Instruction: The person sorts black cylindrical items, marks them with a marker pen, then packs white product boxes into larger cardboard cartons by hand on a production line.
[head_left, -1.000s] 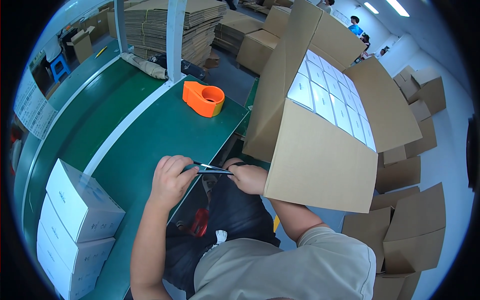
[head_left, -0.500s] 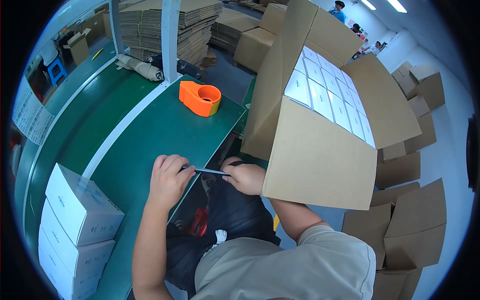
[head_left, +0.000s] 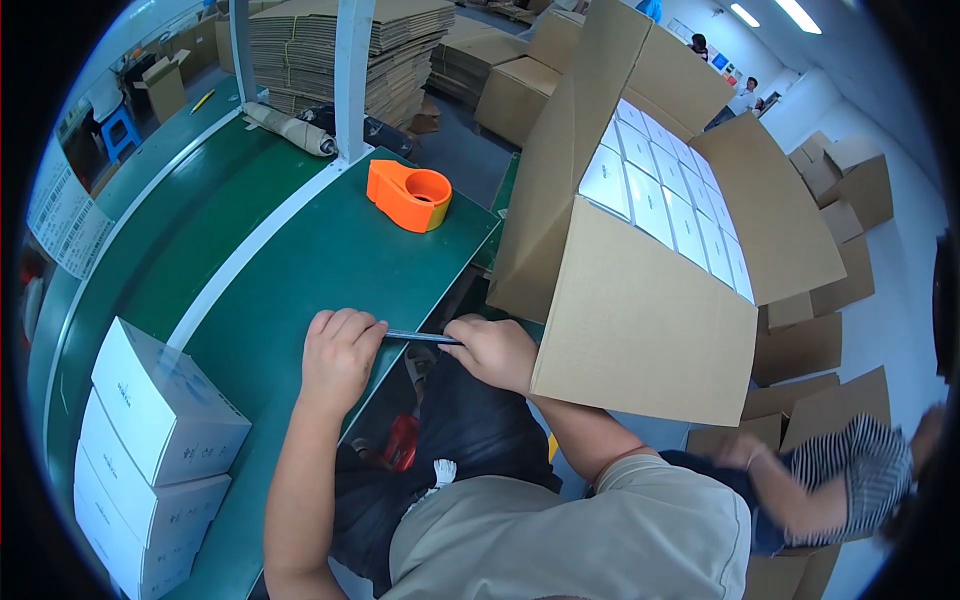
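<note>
Between my hands a slim dark stick-like thing with a pale edge [head_left: 415, 337] lies almost level; its exact kind does not show. My left hand [head_left: 338, 358] is closed on its left end, over the edge of the green table [head_left: 310, 260]. The right end is gripped by my right hand [head_left: 496, 352], close beside the front flap of a large open carton [head_left: 650, 310]. Rows of small white boxes [head_left: 660, 195] fill that carton. Farther up the table rests an orange tape dispenser [head_left: 410, 197]. A stack of white boxes [head_left: 150, 455] stands at the left.
A white metal post [head_left: 351, 80] rises from the table's far side, beside a roll [head_left: 290, 130]. Flattened cardboard [head_left: 345, 55] is piled behind. Open cartons [head_left: 800, 340] line the right side, where a person in a striped top [head_left: 850, 480] bends close by.
The stick-like thing has become more level between my hands. A person in a striped top has come into view at the lower right. The view has shifted slightly.
</note>
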